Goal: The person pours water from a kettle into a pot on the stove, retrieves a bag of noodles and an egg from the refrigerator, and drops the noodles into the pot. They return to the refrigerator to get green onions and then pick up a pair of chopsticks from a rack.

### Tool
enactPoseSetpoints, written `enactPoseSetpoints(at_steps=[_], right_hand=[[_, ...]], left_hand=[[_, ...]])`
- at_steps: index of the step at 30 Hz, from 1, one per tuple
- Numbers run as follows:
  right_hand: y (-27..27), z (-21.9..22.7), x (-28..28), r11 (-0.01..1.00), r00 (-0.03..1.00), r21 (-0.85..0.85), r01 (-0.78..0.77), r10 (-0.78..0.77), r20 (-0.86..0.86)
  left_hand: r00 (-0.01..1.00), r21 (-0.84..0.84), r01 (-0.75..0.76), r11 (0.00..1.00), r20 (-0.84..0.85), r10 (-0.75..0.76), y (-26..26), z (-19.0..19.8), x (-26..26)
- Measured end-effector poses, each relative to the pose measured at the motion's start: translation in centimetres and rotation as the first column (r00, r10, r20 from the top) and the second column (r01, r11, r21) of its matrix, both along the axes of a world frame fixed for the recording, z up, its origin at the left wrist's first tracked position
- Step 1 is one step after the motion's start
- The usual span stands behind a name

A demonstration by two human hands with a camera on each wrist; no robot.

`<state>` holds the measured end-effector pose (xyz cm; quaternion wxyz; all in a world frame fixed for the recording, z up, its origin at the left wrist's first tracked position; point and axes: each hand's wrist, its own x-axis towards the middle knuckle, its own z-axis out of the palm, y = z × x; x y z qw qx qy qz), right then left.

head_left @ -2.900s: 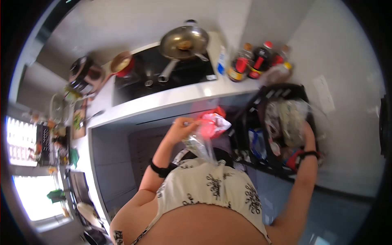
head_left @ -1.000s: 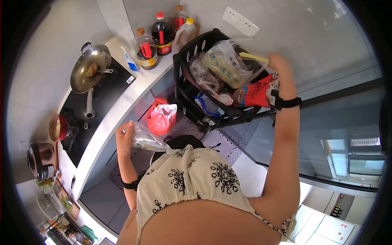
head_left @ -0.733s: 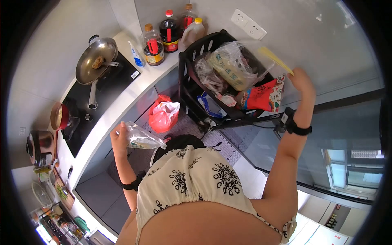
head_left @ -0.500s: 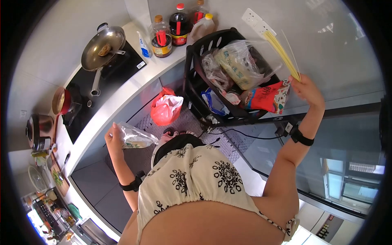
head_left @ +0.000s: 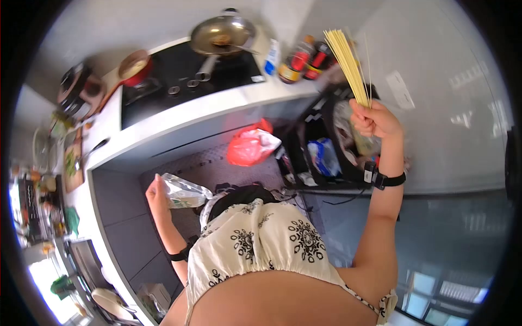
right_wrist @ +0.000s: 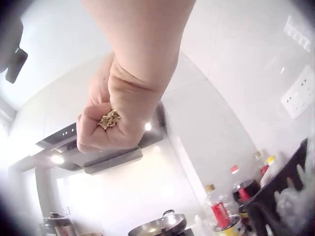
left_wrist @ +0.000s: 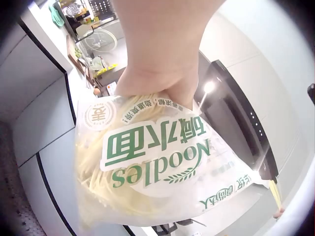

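Note:
My right hand is raised in front of the black basket, its fingers wrapped around a bundle of dry noodles. The pale sticks fan upward, and one stands apart from the rest. In the right wrist view the bundle's cut ends show inside the curled fingers. Low at the left, my left hand grips the top of a clear plastic noodle bag. The left wrist view shows green lettering on this noodle bag and pale strands inside it.
A wok and a red saucepan sit on the black cooktop. Sauce bottles stand at the counter's right end. Below it is a red plastic bag. A blue-and-white package lies in the basket.
My right hand has drawn the dry noodles up out of the basket and raised them leftward. The head view has swung left toward the cooktop. My left hand still holds its noodle bag.

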<state>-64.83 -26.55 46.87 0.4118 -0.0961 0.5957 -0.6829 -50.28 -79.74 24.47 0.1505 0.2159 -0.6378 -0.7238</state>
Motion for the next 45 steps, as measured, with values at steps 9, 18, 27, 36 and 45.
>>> enactPoseSetpoints(at_steps=[9, 18, 27, 36, 45], right_hand=[[-23.8, -3.5, -6.7, 0.991, 0.99, 0.032, -0.133, 0.132, 0.055], [-40.5, -4.5, -12.1, 0.974, 0.989, 0.186, -0.132, 0.116, 0.095], [-55.9, -6.6, -27.4, 0.875, 0.996, 0.479, -0.075, 0.085, -0.001], [-68.0, -13.0, -40.5, 0.316, 0.758, 0.936, 0.153, 0.571, -0.317], [-70.5, -15.2, -40.4, 0.275, 0.67, 0.951, 0.142, 0.681, -0.297]], left_hand=[[0.991, -0.073, -0.087, 0.994, 0.099, 0.094, -16.9, 1.6, 8.5], [0.902, -0.053, -0.402, 0.914, 0.15, 0.405, -24.8, 1.0, 14.5], [0.75, -0.004, -0.646, 0.764, 0.186, 0.635, -27.5, -0.2, 14.2], [0.653, -0.062, -0.727, 0.684, 0.245, 0.716, -30.9, 1.6, 10.0], [0.704, -0.039, -0.683, 0.729, 0.231, 0.672, -31.7, 1.9, 7.3]])
